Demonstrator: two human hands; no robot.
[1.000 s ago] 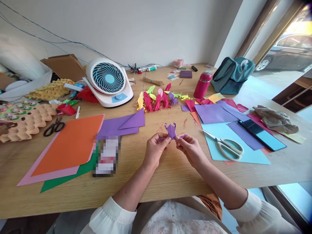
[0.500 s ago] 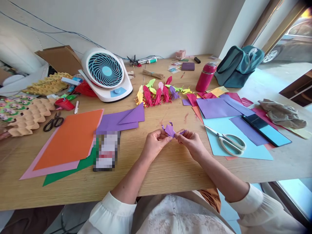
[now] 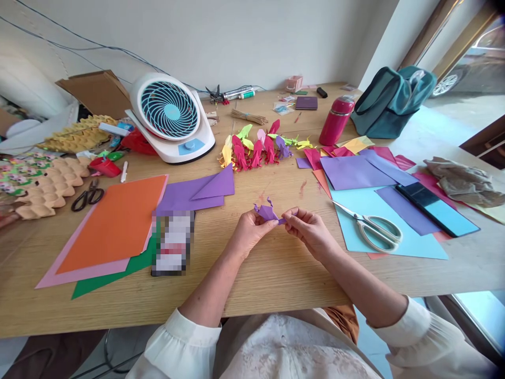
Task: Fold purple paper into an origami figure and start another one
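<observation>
Surface: pale wood, its far edge against a plain wall.
Far edge: a white fan left of the middle; a crimson bottle and a teal bag toward the far right corner.
Middle: a cluster of coloured paper figures in red, yellow, green, pink and purple.
Left part: an orange sheet over pink and green ones, black-handled scissors beside it, egg trays near the left edge.
Right part: white-handled scissors on a light blue sheet.
Beyond the glass: part of a car.
Purple paper figure: held above the surface, inward from the middle of the near edge.
Left grip: narrow, thumb and finger pinching the figure's body.
Right grip: narrow, pinching a purple strip at the figure's lower right.
Changed since one second ago: the figure stood upright between both hands; now it leans left, nearer the left grip. Another person's hand has appeared at the left edge.
</observation>
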